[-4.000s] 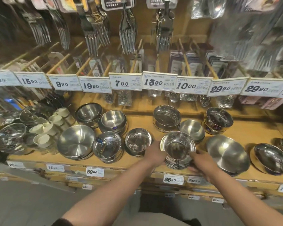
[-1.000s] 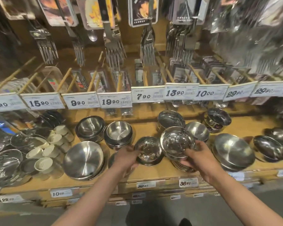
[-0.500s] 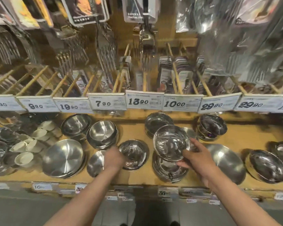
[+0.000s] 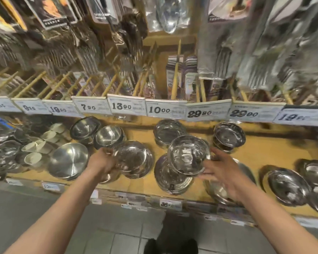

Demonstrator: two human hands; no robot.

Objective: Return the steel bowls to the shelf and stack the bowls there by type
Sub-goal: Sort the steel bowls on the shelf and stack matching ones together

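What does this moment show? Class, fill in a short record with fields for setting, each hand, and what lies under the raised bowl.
setting: wooden shop shelf with steel bowls, price tags above
left hand: grips the rim of a shiny bowl
right hand: holds a raised bowl, tilted toward the camera
under raised bowl: a stack of dishes on the shelf
sharpness: blurred, fine detail unclear

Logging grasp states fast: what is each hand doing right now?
Left hand: closed on the rim of a small steel bowl.
Right hand: holding a shiny steel bowl above the stack.
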